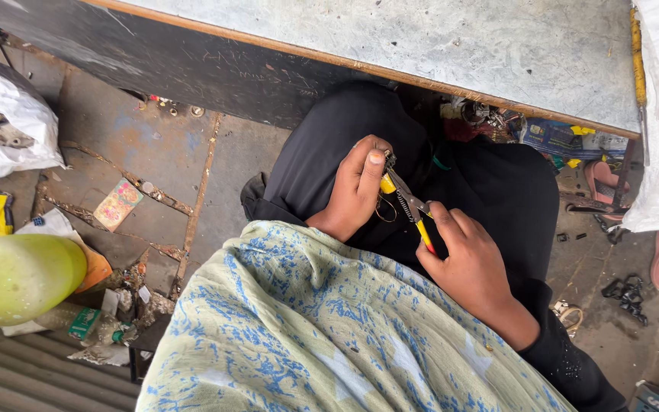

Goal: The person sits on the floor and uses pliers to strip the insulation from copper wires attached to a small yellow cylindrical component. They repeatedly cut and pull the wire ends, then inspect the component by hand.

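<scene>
Centre of frame, over the lap: right hand [473,263] closed around yellow-handled pliers [409,206], jaws meeting a small metal piece [389,162] pinched by left hand [356,187]. Wire ring [385,208] hangs below. Work appears mid-way, piece not released.

Ahead of you a worn grey tabletop [436,38] with a wooden edge overhangs a dark panel [192,69]. Below lies a cracked, littered concrete floor [154,152] in flat daylight; corrugated sheeting [24,374] lies lower left.
</scene>
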